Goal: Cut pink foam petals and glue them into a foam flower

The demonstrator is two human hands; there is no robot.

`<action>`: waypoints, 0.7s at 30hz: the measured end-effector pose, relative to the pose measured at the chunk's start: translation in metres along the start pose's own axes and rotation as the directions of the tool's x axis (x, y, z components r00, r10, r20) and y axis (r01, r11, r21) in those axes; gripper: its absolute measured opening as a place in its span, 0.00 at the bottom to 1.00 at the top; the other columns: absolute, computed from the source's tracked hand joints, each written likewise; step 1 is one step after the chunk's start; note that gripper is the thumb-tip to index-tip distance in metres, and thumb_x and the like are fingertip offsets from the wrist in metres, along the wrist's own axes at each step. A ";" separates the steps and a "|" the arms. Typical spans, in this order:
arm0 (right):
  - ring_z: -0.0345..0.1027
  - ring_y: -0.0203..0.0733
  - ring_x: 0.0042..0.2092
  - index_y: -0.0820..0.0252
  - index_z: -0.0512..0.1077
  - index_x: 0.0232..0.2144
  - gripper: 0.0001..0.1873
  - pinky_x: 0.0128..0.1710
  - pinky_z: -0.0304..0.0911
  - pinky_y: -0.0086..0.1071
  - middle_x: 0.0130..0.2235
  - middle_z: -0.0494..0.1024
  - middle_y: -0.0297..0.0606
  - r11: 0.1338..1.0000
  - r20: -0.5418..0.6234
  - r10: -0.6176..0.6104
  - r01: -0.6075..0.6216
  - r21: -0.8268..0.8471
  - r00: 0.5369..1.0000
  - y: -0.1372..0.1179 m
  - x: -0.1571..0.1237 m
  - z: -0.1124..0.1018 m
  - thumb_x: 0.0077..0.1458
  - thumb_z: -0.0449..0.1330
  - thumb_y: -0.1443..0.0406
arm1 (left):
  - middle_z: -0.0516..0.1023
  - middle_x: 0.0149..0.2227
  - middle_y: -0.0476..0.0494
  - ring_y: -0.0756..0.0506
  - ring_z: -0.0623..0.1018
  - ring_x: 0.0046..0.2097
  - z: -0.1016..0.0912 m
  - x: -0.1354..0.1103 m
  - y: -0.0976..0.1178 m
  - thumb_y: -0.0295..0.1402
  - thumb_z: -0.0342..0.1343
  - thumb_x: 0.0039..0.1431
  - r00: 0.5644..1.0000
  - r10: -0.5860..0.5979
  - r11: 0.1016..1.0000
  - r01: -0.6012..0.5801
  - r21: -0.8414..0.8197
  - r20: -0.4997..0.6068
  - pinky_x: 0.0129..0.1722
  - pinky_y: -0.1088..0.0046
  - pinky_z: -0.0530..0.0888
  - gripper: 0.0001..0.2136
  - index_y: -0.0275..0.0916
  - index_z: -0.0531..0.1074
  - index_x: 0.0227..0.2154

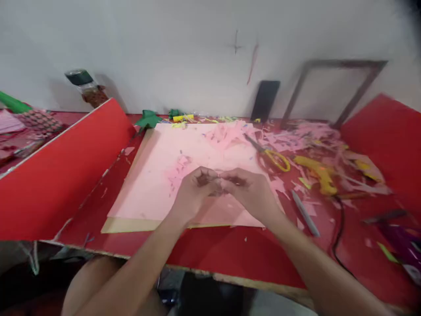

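**Both hands pinched on a small dark piece over the pink sheet**

The red table [230, 256] runs under everything. Well off to the left of your left hand [193, 193], a red panel [62, 175] stands on edge. The pink sheet [154, 175] lies directly beneath both hands and stretches away beyond them. Your left hand and your right hand [252, 193] meet fingertip to fingertip. The fingers are curled in narrow and closed on a small dark piece [219, 184], held just above the sheet.

By my reading, you are in the middle of fine finger work on that piece, pulling or twisting it. The next move calls for a steady pinch from both sides, and for keeping the piece over the sheet.

Beyond your right hand lie the scissors [272, 156]. Farther to its right is the yellow glue gun [317, 172], and close on its right is the grey pen [305, 214].

Motion smears the whole view, so I cannot tell what the dark piece is or which fingers carry it. The paper scraps beyond your right hand blur into one mass, and the things farthest to its right are cut off at the picture's edge
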State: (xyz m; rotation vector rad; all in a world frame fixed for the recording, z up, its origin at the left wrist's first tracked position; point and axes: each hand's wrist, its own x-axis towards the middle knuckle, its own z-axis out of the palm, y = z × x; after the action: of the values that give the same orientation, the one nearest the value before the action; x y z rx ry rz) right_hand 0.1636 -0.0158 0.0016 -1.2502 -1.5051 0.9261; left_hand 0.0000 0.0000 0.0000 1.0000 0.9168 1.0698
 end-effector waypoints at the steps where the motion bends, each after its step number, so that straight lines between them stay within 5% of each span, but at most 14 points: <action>1: 0.77 0.39 0.34 0.62 0.82 0.40 0.13 0.35 0.74 0.31 0.37 0.84 0.39 1.000 0.023 -0.016 0.017 -0.005 1.000 0.000 0.000 0.001 0.52 0.66 0.64 | 0.78 0.29 0.51 0.51 0.78 0.31 -0.001 -0.001 0.000 0.34 0.72 0.48 1.000 -0.001 1.000 0.001 0.011 -0.002 0.34 0.75 0.78 0.14 0.37 0.72 0.32; 8: 0.75 0.37 0.29 0.60 0.83 0.36 0.11 0.31 0.72 0.31 0.28 0.80 0.36 0.957 0.066 0.139 -0.151 0.247 0.988 0.003 0.004 -0.005 0.58 0.62 0.61 | 0.75 0.28 0.52 0.50 0.77 0.30 -0.007 -0.003 0.006 0.33 0.66 0.53 0.998 0.069 0.983 -0.066 0.173 -0.009 0.34 0.70 0.78 0.09 0.39 0.72 0.33; 12: 0.70 0.33 0.25 0.62 0.82 0.35 0.11 0.27 0.70 0.29 0.24 0.76 0.33 0.873 0.076 0.253 -0.262 0.411 0.964 0.004 0.009 -0.017 0.52 0.68 0.60 | 0.73 0.28 0.52 0.51 0.73 0.29 -0.018 -0.002 0.012 0.30 0.61 0.55 0.991 0.128 0.861 -0.130 0.492 0.038 0.32 0.73 0.71 0.03 0.40 0.72 0.32; 17: 0.73 0.35 0.24 0.62 0.79 0.30 0.09 0.25 0.72 0.29 0.26 0.79 0.34 0.938 -0.093 0.263 -0.232 0.257 0.960 0.011 0.021 -0.034 0.45 0.71 0.64 | 0.71 0.27 0.51 0.51 0.68 0.27 -0.031 -0.003 0.016 0.34 0.59 0.55 0.994 -0.001 0.626 -0.082 0.775 0.106 0.28 0.74 0.63 0.04 0.40 0.72 0.30; 21: 0.75 0.37 0.25 0.62 0.81 0.34 0.11 0.25 0.73 0.29 0.27 0.80 0.36 0.968 -0.181 0.243 -0.228 0.100 0.953 0.032 0.029 -0.044 0.50 0.66 0.61 | 0.72 0.27 0.50 0.49 0.69 0.27 -0.034 -0.003 0.011 0.33 0.58 0.55 0.992 -0.045 0.582 -0.068 0.810 0.115 0.27 0.74 0.63 0.03 0.41 0.72 0.29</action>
State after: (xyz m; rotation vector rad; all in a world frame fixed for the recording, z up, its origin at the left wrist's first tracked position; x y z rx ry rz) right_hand 0.2137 0.0181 -0.0104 -1.4405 -1.1751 0.9775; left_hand -0.0358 0.0053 0.0014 1.8211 1.3431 0.5326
